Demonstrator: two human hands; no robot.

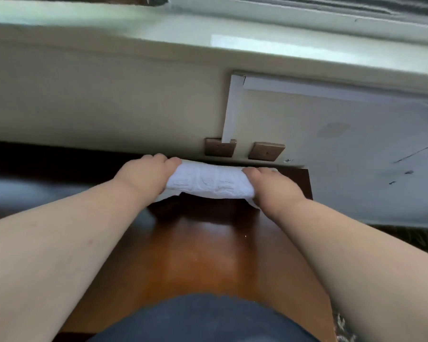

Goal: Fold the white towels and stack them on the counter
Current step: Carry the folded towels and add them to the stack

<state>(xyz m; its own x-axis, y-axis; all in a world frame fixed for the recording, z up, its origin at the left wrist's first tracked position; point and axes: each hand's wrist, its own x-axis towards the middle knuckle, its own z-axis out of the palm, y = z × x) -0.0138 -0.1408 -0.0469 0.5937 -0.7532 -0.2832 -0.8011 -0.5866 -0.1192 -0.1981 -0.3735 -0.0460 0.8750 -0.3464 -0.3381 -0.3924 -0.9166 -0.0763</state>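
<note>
Two bare hands hold one white towel (209,180) between them, far out at the back of a brown wooden counter (198,253). The left hand (146,172) grips the left end of the towel, with its fingers curled over the top edge. The right hand (273,186) grips the right end the same way, and its fingers are bent down into the cloth. The towel is folded into a thick, short bundle. It has a bumpy woven pattern on it. The middle of the bundle looks lifted a little, and a dark shadow sits under its near edge. The bottom corners near each hand hang down toward the wood. The picture does not show if the far side of the towel touches the counter. Both arms reach forward across the shiny wood, and they are well apart from each other near the body. Just behind the towel is a pale wall (97,99). Two small brown wall plates (266,151) sit low on that wall, just above and to the right of the towel. A big white board (331,149) leans at the right side, and its bottom corner covers part of one plate. A light ledge (208,43) runs along the top of the wall. Dark blue clothing (195,319) shows at the bottom, close to the counter edge.
</note>
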